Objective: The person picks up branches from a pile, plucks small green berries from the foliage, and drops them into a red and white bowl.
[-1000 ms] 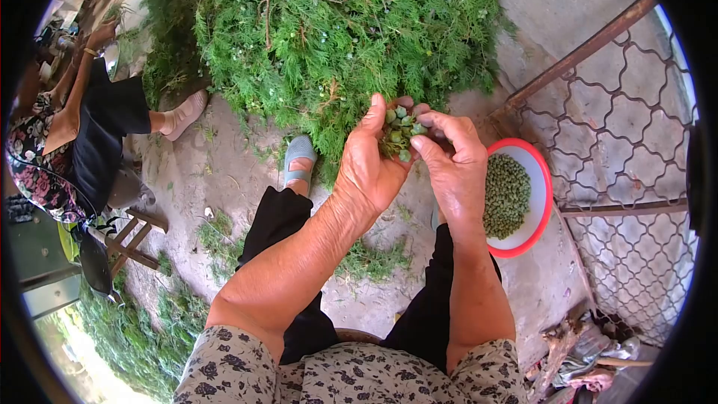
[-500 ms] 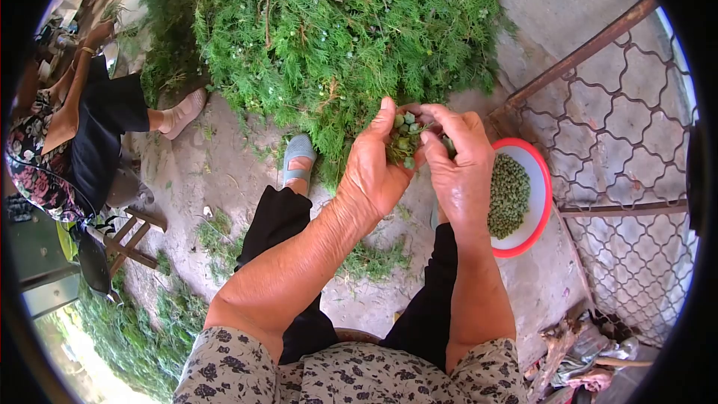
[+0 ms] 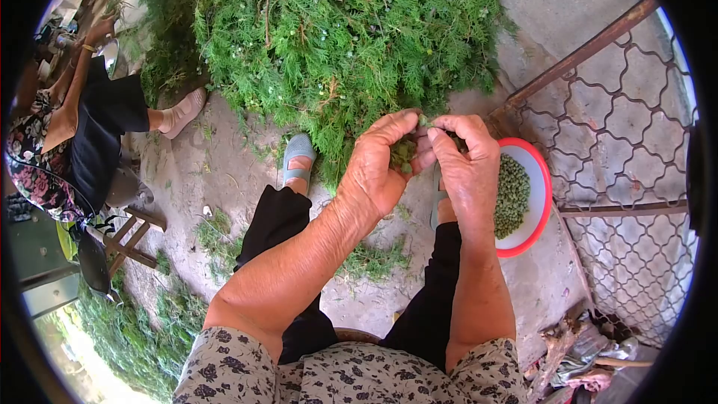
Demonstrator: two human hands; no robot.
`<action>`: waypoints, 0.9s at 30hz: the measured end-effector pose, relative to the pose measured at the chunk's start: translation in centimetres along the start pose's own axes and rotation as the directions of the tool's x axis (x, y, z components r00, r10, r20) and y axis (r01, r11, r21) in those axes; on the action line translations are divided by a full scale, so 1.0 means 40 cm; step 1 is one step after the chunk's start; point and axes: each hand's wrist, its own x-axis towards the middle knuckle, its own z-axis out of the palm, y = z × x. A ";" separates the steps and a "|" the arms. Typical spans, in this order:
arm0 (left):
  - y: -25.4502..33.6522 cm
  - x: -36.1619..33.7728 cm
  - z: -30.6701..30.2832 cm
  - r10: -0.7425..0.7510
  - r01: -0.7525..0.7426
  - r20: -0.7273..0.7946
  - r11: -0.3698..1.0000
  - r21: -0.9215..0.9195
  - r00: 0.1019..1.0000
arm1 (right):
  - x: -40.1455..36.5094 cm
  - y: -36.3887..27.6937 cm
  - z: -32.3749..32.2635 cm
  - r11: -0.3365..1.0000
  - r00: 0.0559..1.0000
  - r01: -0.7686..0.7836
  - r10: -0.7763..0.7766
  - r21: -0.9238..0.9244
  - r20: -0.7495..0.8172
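In the middle of the view my left hand (image 3: 378, 164) is curled around a small green sprig with berries (image 3: 403, 155), its thumb bent over toward the fingertips. My right hand (image 3: 467, 161) meets it from the right, thumb and index finger pinched near a small green piece (image 3: 423, 121) between the two hands. Other fingers of the right hand are partly hidden. Just right of this hand stands a white basin with a red rim (image 3: 548, 198), holding many green berries (image 3: 511, 196). Beyond my hands lies a large pile of green branches (image 3: 344, 37) with pale berries.
A co-worker in black trousers (image 3: 112, 116) sits at the left by a wooden stool (image 3: 131, 247). At the right is a metal lattice gate (image 3: 621, 112). More cut branches (image 3: 142, 337) lie at the lower left, and wood and rags (image 3: 583, 359) at the lower right.
My left thumb has bent down toward the right hand, and the fingertips have come together around a small piece. My right hand has shifted slightly right. The sprig is more hidden.
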 end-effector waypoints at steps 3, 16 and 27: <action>0.007 -0.003 0.003 -0.031 0.031 0.005 0.996 0.084 0.999 | 0.000 0.003 0.000 0.999 0.999 0.036 -0.036 -0.004 -0.001; 0.015 0.009 -0.004 0.071 -0.072 -0.041 0.997 -0.021 0.997 | 0.013 0.016 -0.071 0.946 0.985 0.167 -0.148 -0.279 0.086; 0.004 0.007 -0.005 0.038 -0.037 -0.026 0.999 0.021 0.999 | 0.015 0.036 -0.077 0.942 0.980 0.183 -0.152 -0.281 0.129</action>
